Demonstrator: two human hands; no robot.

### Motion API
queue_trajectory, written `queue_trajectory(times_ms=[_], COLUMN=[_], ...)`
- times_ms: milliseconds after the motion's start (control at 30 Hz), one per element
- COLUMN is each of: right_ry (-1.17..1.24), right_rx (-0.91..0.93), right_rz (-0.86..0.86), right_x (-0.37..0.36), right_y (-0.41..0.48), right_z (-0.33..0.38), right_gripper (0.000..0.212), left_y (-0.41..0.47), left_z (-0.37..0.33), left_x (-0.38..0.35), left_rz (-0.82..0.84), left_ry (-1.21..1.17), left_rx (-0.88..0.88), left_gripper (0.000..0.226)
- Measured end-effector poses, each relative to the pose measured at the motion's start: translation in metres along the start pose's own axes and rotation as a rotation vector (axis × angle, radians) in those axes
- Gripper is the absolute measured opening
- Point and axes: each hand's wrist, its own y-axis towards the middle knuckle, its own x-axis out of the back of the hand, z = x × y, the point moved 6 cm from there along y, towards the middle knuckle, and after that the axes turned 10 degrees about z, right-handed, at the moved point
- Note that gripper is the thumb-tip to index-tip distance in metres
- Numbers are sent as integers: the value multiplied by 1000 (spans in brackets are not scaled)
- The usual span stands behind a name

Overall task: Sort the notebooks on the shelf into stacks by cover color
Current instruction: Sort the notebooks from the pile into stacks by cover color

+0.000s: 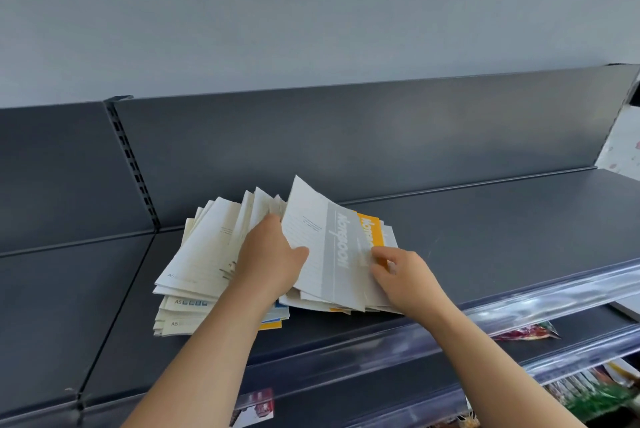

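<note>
While this mixed pile is, by my reckoning, only partly gone through, I have the grey-banded notebook (322,240) tipped up on its lower edge so I can read its cover and see what lies beneath. My left grip (273,254) is closed on it, thumb across the front and fingers tucked behind, which also keeps the fanned cream notebooks (201,254) leaning off to the left. My right grip (401,275) pinches its right-hand edge, just where it overlaps the orange notebook (372,230), I judge to peel the two apart. Everything sits on the dark shelf (485,219), near its front behind the clear price rail (519,306). A yellow notebook (270,325) peeks from low in the left heap, so no colour stacks are formed yet.
</note>
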Motion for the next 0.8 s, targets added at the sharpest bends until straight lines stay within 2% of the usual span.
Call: queue_trajectory(times_ms=[167, 333, 500, 600, 667, 800], right_ry=[69, 361, 542, 541, 515, 500], right_rx=[27, 105, 214, 245, 277, 362], right_rz=[36, -24, -78, -112, -114, -65], right_x=[-4, 1, 4, -2, -10, -39], right_y=[-3, -4, -9, -13, -14, -19], right_z=[10, 27, 68, 93, 111, 156], right_gripper=[30, 21, 33, 42, 39, 33], left_y=[-11, -23, -41, -55, -66, -87], left_z=[-3, 4, 7, 12, 19, 55], left_x=[6, 19, 41, 59, 75, 113], left_rz=[-16, -59, -80, -90, -109, -204], left_ry=[-137, -314, -385, -421, -441, -464], left_rx=[-51, -58, -107, -145, -153, -98], left_gripper=[30, 32, 31, 40, 49, 50])
